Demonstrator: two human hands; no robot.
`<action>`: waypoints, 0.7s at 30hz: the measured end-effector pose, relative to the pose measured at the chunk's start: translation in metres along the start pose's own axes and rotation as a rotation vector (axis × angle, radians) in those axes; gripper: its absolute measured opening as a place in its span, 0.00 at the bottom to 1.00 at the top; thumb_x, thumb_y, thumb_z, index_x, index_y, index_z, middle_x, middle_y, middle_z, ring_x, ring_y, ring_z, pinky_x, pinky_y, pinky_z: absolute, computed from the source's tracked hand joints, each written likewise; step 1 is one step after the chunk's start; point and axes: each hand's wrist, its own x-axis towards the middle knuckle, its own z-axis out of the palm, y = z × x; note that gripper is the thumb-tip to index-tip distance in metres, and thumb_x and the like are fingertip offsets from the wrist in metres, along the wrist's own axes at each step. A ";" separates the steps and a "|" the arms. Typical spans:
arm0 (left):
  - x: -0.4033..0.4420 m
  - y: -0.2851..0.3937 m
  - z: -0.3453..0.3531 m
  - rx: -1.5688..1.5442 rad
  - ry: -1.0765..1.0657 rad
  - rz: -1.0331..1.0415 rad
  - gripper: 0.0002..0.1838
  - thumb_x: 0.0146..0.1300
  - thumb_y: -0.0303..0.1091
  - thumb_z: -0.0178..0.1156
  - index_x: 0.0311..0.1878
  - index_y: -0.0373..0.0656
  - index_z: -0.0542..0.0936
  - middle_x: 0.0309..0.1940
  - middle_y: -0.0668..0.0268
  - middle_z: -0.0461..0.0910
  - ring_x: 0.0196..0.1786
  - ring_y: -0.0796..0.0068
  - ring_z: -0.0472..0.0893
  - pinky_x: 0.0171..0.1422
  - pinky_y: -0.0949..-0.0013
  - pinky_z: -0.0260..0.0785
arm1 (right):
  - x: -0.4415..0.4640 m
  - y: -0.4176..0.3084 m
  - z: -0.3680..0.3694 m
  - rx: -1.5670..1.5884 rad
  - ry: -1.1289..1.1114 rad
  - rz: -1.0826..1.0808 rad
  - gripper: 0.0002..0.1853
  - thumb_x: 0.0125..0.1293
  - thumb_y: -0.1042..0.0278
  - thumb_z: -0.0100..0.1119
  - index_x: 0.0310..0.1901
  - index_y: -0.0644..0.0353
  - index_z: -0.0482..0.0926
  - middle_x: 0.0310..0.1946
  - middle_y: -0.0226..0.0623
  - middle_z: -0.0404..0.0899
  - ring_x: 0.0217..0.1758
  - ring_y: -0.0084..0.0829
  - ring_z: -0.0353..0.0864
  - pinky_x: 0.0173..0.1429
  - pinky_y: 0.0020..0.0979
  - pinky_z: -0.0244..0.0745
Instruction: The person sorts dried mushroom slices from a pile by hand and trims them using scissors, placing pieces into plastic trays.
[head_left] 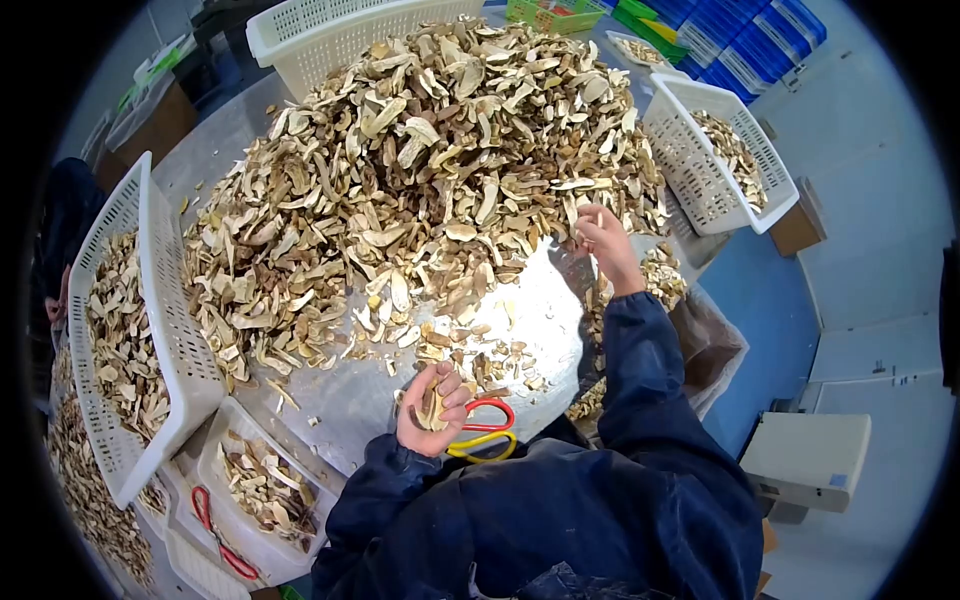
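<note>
A large heap of dried, sliced mushrooms [400, 170] covers much of the metal table [350, 405]. My left hand [434, 410] is closed around some mushroom slices near the table's front edge. Just right of it lie scissors with one red and one yellow handle loop [488, 430]; their blades are hidden. My right hand [606, 242] is at the right edge of the heap, its fingers pinched on a pale slice. Small scattered pieces [500, 365] lie between my hands.
White perforated baskets stand at the left [165, 330], the back [300, 60] and the right [690, 150]. A white tray of slices [225, 410] and red scissors [222, 535] are at lower left. A lined box [715, 345] is beside my right arm. Another person's hand shows at far left.
</note>
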 end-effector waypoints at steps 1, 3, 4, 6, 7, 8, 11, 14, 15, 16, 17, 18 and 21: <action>-0.001 0.000 0.000 0.027 0.017 0.012 0.10 0.71 0.40 0.46 0.44 0.46 0.73 0.28 0.72 0.64 0.32 0.77 0.64 0.28 0.76 0.60 | 0.005 0.002 0.003 -0.287 0.050 -0.057 0.09 0.59 0.66 0.61 0.36 0.63 0.79 0.30 0.37 0.78 0.37 0.24 0.78 0.36 0.27 0.72; 0.000 -0.002 0.000 0.017 0.028 0.011 0.09 0.71 0.39 0.46 0.43 0.45 0.73 0.27 0.72 0.63 0.32 0.77 0.63 0.29 0.76 0.59 | 0.015 0.012 0.016 -0.860 0.146 -0.174 0.12 0.57 0.64 0.62 0.36 0.64 0.79 0.25 0.39 0.77 0.34 0.25 0.78 0.35 0.30 0.71; 0.000 -0.002 0.001 0.012 0.034 0.013 0.09 0.71 0.39 0.46 0.43 0.45 0.73 0.26 0.72 0.62 0.32 0.77 0.63 0.29 0.76 0.59 | 0.019 0.031 0.015 -1.131 0.211 -0.415 0.14 0.56 0.62 0.63 0.35 0.66 0.78 0.18 0.39 0.73 0.24 0.28 0.75 0.32 0.34 0.69; -0.001 -0.001 -0.003 0.011 -0.037 0.001 0.10 0.71 0.38 0.47 0.46 0.45 0.73 0.30 0.70 0.68 0.37 0.75 0.67 0.34 0.74 0.64 | 0.026 0.055 0.008 -1.210 0.135 -0.636 0.14 0.57 0.61 0.63 0.29 0.65 0.76 0.14 0.32 0.70 0.16 0.25 0.68 0.24 0.32 0.64; -0.002 -0.001 -0.005 0.007 -0.071 -0.003 0.11 0.71 0.37 0.47 0.48 0.44 0.74 0.31 0.70 0.71 0.39 0.74 0.69 0.36 0.74 0.67 | 0.015 0.045 0.017 -0.926 0.030 -0.348 0.13 0.58 0.62 0.62 0.27 0.64 0.74 0.15 0.30 0.69 0.15 0.22 0.67 0.21 0.29 0.60; -0.003 -0.002 -0.006 0.015 0.026 0.058 0.12 0.70 0.37 0.47 0.51 0.44 0.73 0.37 0.68 0.73 0.43 0.72 0.71 0.41 0.71 0.68 | -0.002 0.038 0.024 -0.634 -0.066 -0.059 0.13 0.60 0.62 0.61 0.25 0.62 0.73 0.15 0.28 0.69 0.15 0.20 0.65 0.19 0.26 0.57; 0.001 0.001 -0.016 0.055 0.037 0.122 0.20 0.69 0.37 0.48 0.63 0.46 0.69 0.61 0.61 0.71 0.64 0.62 0.68 0.66 0.59 0.63 | -0.060 0.012 0.059 -0.024 -0.236 0.327 0.08 0.65 0.67 0.54 0.30 0.59 0.73 0.18 0.31 0.73 0.14 0.20 0.69 0.18 0.21 0.60; 0.010 -0.011 0.007 0.112 0.053 0.160 0.22 0.70 0.40 0.46 0.65 0.47 0.67 0.64 0.61 0.67 0.67 0.58 0.63 0.73 0.56 0.52 | -0.114 -0.023 0.103 -0.065 -0.495 0.431 0.09 0.66 0.66 0.54 0.37 0.64 0.75 0.23 0.36 0.78 0.22 0.23 0.77 0.27 0.22 0.72; 0.013 -0.012 0.007 0.111 0.029 0.162 0.22 0.70 0.42 0.45 0.65 0.48 0.67 0.65 0.61 0.65 0.69 0.58 0.62 0.74 0.54 0.49 | -0.127 -0.023 0.114 -0.159 -0.553 0.336 0.10 0.66 0.66 0.54 0.40 0.65 0.76 0.25 0.35 0.79 0.26 0.21 0.78 0.32 0.23 0.73; 0.014 -0.008 -0.001 0.037 0.032 0.127 0.21 0.70 0.43 0.45 0.63 0.48 0.69 0.65 0.61 0.66 0.68 0.59 0.62 0.74 0.53 0.49 | -0.136 -0.021 0.121 -0.251 -0.611 0.239 0.12 0.65 0.66 0.55 0.43 0.67 0.76 0.26 0.34 0.79 0.30 0.20 0.79 0.36 0.23 0.74; 0.013 -0.009 -0.004 0.059 0.034 0.155 0.20 0.70 0.44 0.46 0.61 0.49 0.71 0.63 0.62 0.68 0.67 0.59 0.64 0.73 0.52 0.51 | -0.135 -0.020 0.123 -0.379 -0.546 0.113 0.13 0.65 0.66 0.56 0.44 0.67 0.76 0.27 0.33 0.79 0.32 0.20 0.78 0.39 0.23 0.73; 0.012 -0.011 -0.003 0.082 0.031 0.184 0.19 0.70 0.44 0.47 0.60 0.49 0.73 0.61 0.62 0.71 0.66 0.60 0.66 0.72 0.52 0.52 | -0.130 -0.021 0.123 -0.508 -0.479 -0.017 0.14 0.64 0.66 0.57 0.46 0.67 0.76 0.28 0.31 0.79 0.34 0.19 0.78 0.41 0.22 0.72; 0.003 -0.008 -0.011 -0.039 0.038 0.167 0.18 0.69 0.44 0.49 0.56 0.48 0.76 0.55 0.63 0.75 0.60 0.62 0.71 0.68 0.55 0.59 | -0.097 -0.002 0.113 -0.679 -0.222 -0.158 0.11 0.61 0.69 0.59 0.41 0.69 0.78 0.24 0.35 0.79 0.27 0.21 0.77 0.34 0.25 0.71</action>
